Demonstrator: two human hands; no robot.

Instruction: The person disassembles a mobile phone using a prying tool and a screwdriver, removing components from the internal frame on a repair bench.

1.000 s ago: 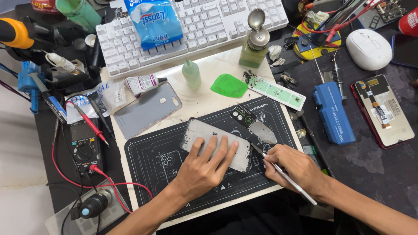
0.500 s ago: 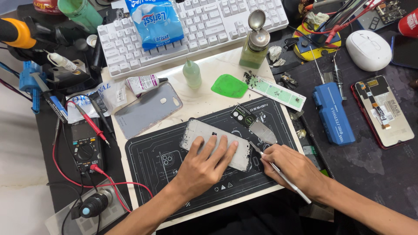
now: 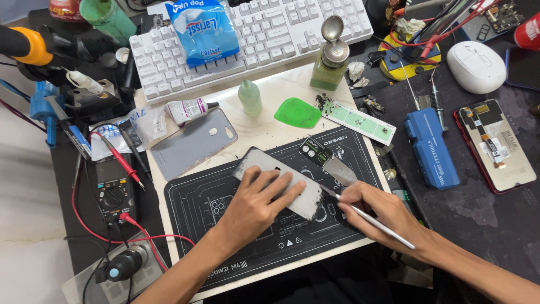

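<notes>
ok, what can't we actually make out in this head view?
- Grey phone panel: its middle is covered by the left hand.
- Metal tool: the tip's contact at the panel edge is too small to tell; the right hand hides its grip.
- Keyboard: top cut by the frame edge, partly under a blue packet.

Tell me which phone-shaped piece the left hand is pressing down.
The grey panel on the black mat, under the left hand; the grey back cover and red-edged phone lie untouched.

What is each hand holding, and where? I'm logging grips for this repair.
Left hand presses flat on the phone panel; right hand pinches a thin metal tool near its front end.
</notes>
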